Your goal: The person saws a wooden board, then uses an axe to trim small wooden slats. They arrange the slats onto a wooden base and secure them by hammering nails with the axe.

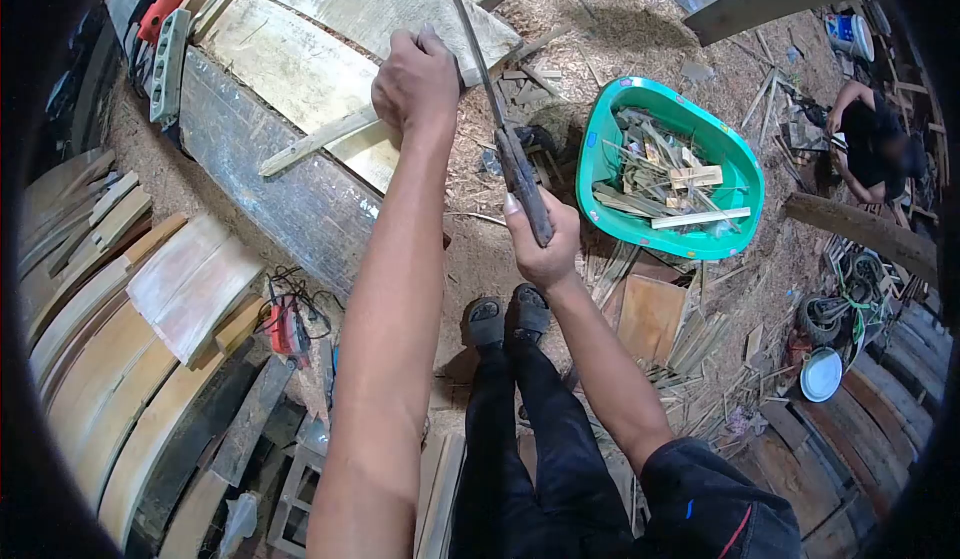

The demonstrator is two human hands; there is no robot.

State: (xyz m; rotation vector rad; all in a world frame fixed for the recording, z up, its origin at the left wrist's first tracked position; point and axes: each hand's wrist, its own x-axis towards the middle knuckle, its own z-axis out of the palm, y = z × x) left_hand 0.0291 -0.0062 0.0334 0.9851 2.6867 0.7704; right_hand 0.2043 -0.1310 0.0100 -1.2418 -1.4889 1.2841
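while the right hand [545, 239] grasps the dark handle of a long knife [498, 114], its blade slants up beside the left hand [415, 79]. the left fingers are clenched over a thin wood strip [318, 143] lying across the desk [255, 134]. to the right of the right fingers, a green tub [650, 238] holds wood scraps [655, 164]; farther out is another person [880, 139].

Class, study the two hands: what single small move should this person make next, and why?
Probably slide the left hand a little back along the wood strip, away from the knife. The right hand holds the knife by its handle with the blade pointing away from the body, close beside the left fingers, which appear to grip the strip over the bench.
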